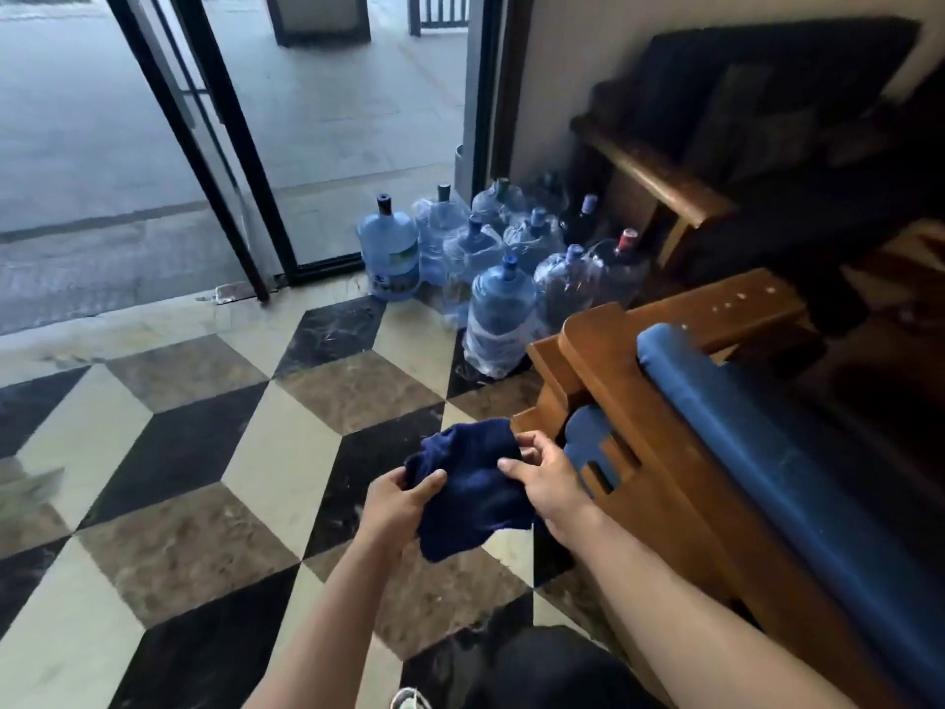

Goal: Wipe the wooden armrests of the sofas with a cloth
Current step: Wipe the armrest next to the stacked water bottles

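— Why two hands on the cloth point(473, 496)?

— Likely bunching it into a pad. The left hand point(396, 504) pinches its lower edge, thumb on top; the right hand point(544, 483) curls round its upper right side. Both forearms reach forward, the cloth held over the floor.

— And the wood?

— The near sofa's armrest point(608, 401) sits just beside the right hand, untouched. The far sofa's armrest point(659, 176) stands well apart, past the water jugs point(503, 299).

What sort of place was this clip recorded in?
Probably a lobby or front sitting room just inside an entrance. An open glass door leads to pavement, wooden-framed sofas with blue cushions stand on a patterned tile floor, and big water bottles cluster by the door.
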A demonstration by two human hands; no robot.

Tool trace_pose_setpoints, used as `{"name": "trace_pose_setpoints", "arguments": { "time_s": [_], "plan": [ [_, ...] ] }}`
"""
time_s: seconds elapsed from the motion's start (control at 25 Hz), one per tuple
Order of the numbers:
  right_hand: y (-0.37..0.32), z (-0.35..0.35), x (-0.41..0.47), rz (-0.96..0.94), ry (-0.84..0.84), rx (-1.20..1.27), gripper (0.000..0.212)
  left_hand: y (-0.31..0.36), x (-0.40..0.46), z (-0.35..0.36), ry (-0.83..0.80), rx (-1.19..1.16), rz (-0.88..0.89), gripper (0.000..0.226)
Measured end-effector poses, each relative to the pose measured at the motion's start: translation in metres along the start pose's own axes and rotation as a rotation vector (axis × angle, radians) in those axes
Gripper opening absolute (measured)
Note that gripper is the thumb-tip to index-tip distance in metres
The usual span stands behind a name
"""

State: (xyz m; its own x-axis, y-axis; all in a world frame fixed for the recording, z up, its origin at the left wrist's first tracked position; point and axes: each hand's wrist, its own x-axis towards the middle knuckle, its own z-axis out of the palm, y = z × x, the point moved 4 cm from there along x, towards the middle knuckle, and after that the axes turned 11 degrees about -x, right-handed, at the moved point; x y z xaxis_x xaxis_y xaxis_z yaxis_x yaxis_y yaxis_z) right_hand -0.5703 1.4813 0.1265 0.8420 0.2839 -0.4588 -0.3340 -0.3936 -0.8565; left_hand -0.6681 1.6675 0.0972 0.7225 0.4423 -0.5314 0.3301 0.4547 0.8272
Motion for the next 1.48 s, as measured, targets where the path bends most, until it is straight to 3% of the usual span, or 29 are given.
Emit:
{"name": "trace_pose_setpoints", "arguments": {
  "time_s": [0.36, 0.52, 0.64, 0.76, 0.96, 1.08, 1.2, 1.24, 1.4, 1.48],
  "plan": [
    [-0.005, -0.040, 0.230, 0.248, 0.486, 0.052, 0.013, 0.069, 0.253, 0.133, -0.274, 0.378, -0.129, 0.017],
    [0.005, -0.050, 0.309, 0.459, 0.612, 0.186, 0.026, 0.076, 0.349, 0.196, -0.302, 0.622, -0.163, 0.020],
    [0.010, -0.048, 0.347, 0.561, 0.719, 0.199, 0.043, 0.068, 0.404, 0.236, -0.397, 0.763, -0.182, 0.033],
    [0.017, -0.031, 0.365, 0.686, 0.955, 0.258, 0.056, 0.049, 0.444, 0.265, -0.504, 0.839, -0.201, 0.040],
    [0.023, -0.028, 0.384, 0.776, 1.263, 0.114, 0.051, 0.020, 0.483, 0.300, -0.717, 0.892, -0.210, 0.028],
    [0.011, -0.029, 0.396, 0.932, 1.417, -0.077, 0.047, 0.003, 0.500, 0.336, -0.958, 1.019, -0.221, 0.026],
    [-0.011, -0.009, 0.414, 0.982, 1.405, -0.291, 0.043, -0.004, 0.512, 0.360, -1.144, 1.125, -0.335, 0.029],
    [-0.013, -0.003, 0.425, 0.997, 1.335, -0.336, 0.047, -0.004, 0.516, 0.363, -1.186, 1.155, -0.378, 0.029],
    [0.010, -0.003, 0.479, 1.197, 0.754, -0.595, 0.060, -0.010, 0.529, 0.380, -1.234, 1.153, -0.464, 0.013],
    [0.015, -0.013, 0.484, 1.233, 0.802, -0.621, 0.063, -0.013, 0.534, 0.390, -1.259, 1.156, -0.483, 0.023]
  ]
}}
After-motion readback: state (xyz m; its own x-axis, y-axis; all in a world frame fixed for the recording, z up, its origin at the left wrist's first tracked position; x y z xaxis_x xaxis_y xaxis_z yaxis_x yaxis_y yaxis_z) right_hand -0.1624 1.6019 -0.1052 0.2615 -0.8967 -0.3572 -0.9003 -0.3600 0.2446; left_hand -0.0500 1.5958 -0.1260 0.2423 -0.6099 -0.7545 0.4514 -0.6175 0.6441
